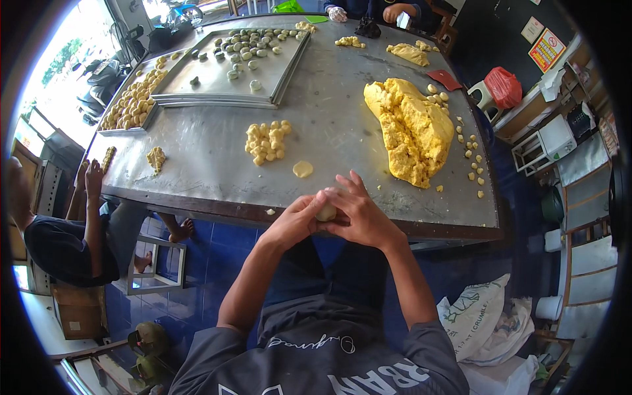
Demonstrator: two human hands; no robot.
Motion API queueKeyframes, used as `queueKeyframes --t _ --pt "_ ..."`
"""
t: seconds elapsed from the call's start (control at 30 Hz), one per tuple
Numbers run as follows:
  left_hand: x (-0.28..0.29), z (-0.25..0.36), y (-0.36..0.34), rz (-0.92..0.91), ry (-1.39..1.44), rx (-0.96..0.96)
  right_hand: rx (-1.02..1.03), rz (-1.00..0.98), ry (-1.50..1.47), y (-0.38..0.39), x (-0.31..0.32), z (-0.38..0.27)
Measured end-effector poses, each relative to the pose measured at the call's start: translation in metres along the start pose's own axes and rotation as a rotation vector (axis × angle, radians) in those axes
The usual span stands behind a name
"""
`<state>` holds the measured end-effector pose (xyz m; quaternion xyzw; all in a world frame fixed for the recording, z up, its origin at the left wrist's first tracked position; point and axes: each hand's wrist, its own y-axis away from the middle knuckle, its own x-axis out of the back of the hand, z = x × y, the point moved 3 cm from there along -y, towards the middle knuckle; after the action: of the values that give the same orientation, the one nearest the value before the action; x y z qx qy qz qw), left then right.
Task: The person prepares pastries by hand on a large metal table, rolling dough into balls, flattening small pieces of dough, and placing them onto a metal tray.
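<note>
Between my two hands, just off the table's near edge, sits a pale greenish dough ball (pixel 326 212). My left hand (pixel 297 218) cups it from the left, its thumb and fingers against the ball. From the other side my right hand (pixel 359 216) closes on it, with some fingers raised and covering part of the ball. A flattened round of dough (pixel 303 169) lies on the metal table (pixel 329 135) just beyond my hands. Farther off is a cluster of small beige dough balls (pixel 268 141). To the right rests a large lump of yellow dough (pixel 411 135).
Loose dough pieces (pixel 474 155) lie right of the lump. Stacked metal trays (pixel 217 99) hold greenish balls; another tray (pixel 128 108) holds beige ones. A person (pixel 72 237) sits at the left, another (pixel 378 10) works across the table. White sacks (pixel 477 316) stand on the floor.
</note>
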<state>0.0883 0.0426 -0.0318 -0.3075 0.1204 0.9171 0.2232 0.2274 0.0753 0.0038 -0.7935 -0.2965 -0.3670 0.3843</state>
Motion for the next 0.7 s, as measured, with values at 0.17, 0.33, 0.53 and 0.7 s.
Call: queueKeyframes --t 0.17,0.33,0.53,0.7 --pt "-0.011 -0.004 -0.001 0.009 0.041 -0.152 -0.043 0.152 0.005 0.008 0.003 0.005" --pt "-0.015 0.005 -0.001 0.103 -0.181 -0.126 -0.066 0.193 -0.011 0.009 0.006 0.002" --pt "-0.017 0.000 0.000 0.061 -0.181 -0.130 0.049 0.083 -0.163 0.011 0.004 0.003" --pt "-0.022 -0.002 -0.002 0.029 -0.145 -0.084 0.028 0.143 -0.118 0.014 0.016 -0.005"
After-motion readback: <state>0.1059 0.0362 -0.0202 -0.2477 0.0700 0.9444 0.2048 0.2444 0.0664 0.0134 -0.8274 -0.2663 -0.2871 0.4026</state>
